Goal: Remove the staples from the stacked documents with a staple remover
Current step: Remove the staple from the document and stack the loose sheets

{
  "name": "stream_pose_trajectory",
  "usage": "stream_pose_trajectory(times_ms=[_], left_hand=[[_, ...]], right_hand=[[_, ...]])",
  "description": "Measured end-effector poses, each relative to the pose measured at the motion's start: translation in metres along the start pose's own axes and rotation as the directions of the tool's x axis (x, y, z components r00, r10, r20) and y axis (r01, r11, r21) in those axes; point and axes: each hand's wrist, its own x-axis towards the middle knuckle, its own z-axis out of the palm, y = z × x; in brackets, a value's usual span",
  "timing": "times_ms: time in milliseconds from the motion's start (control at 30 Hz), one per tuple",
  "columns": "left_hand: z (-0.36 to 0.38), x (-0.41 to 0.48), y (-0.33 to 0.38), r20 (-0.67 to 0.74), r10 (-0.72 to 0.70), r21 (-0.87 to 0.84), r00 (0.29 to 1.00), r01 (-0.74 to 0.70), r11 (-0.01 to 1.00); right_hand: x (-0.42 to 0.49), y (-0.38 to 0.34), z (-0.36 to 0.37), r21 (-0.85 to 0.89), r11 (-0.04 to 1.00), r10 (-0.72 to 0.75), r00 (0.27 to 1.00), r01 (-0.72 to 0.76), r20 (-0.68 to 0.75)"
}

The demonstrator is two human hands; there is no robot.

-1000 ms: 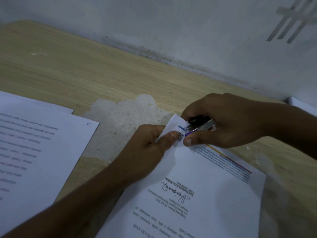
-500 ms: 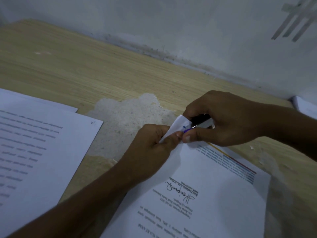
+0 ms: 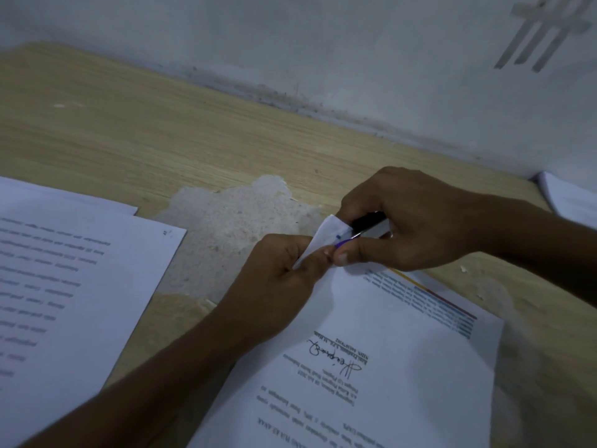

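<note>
A stapled document (image 3: 381,350) lies on the wooden table, printed text upside down to me, its far corner folded up. My left hand (image 3: 277,279) pinches that raised corner between thumb and fingers. My right hand (image 3: 410,227) grips a black and silver staple remover (image 3: 365,224), whose tip sits at the folded corner right beside my left thumb. The staple itself is hidden by paper and fingers.
A second pile of printed sheets (image 3: 55,286) lies at the left. Another white stack (image 3: 568,198) pokes in at the right edge by the wall. The table (image 3: 161,130) has a patch of peeled veneer (image 3: 232,221) just beyond my hands. A white wall runs along the back.
The folded corner has been bent further, hiding its small printed code. My thumbs have closed in together at the corner. The view has shifted slightly.
</note>
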Motion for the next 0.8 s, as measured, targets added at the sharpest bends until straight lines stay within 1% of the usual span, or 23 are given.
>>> stream_pose_trajectory(times_ms=[233,400,567,800], left_hand=[[-0.001,-0.0003,0.001,0.008,0.009,0.021,1.0,-0.009,1.0],[-0.0003,-0.0013,0.0035,0.004,0.006,0.032,1.0,-0.006,0.999],[0.0007,-0.002,0.0029,-0.011,0.002,0.041,1.0,-0.001,0.999],[0.0013,-0.0039,0.0039,-0.046,0.039,0.074,0.998,-0.036,0.997]], right_hand=[[0.0022,0.0015,0.002,-0.051,0.999,-0.018,1.0,0.017,-0.019],[0.0035,0.0027,0.0029,-0.046,0.999,-0.028,0.999,0.027,-0.031],[0.0041,0.0049,0.0055,-0.059,0.998,-0.032,0.999,0.03,-0.037],[0.0045,0.0057,0.0078,-0.083,0.996,-0.045,0.997,0.04,-0.057]])
